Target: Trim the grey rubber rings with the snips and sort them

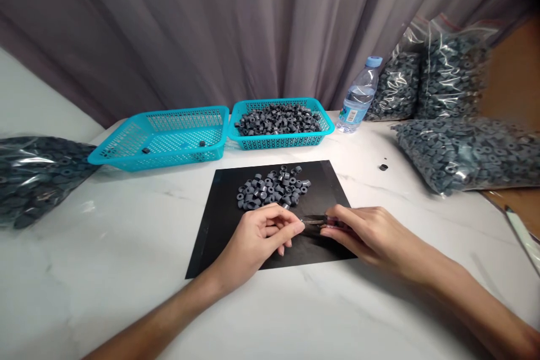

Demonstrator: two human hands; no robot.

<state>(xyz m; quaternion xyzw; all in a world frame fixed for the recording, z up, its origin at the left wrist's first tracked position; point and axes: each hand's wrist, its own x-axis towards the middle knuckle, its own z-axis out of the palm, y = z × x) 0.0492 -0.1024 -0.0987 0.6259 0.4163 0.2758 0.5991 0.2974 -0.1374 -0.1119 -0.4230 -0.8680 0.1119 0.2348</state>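
My left hand (265, 236) is closed in a pinch above a black mat (236, 247). Whatever is between its thumb and forefinger is too small or hidden to name. My right hand (371, 230) grips a small pointed metal tool (314, 222), its tips reaching left to the pinching fingertips. Whether this tool is snips or tweezers I cannot tell. Just behind my left hand, a pile of small dark grey ring-shaped plastic pieces (270, 188) lies on the mat.
Two turquoise baskets stand behind the mat: the left basket (169, 164) holds two pieces, the right basket (278, 142) many. A water bottle (358, 98) and filled bags (468, 152) are at right. Another bag (42, 174) lies left. One loose piece (383, 167) sits on the table.
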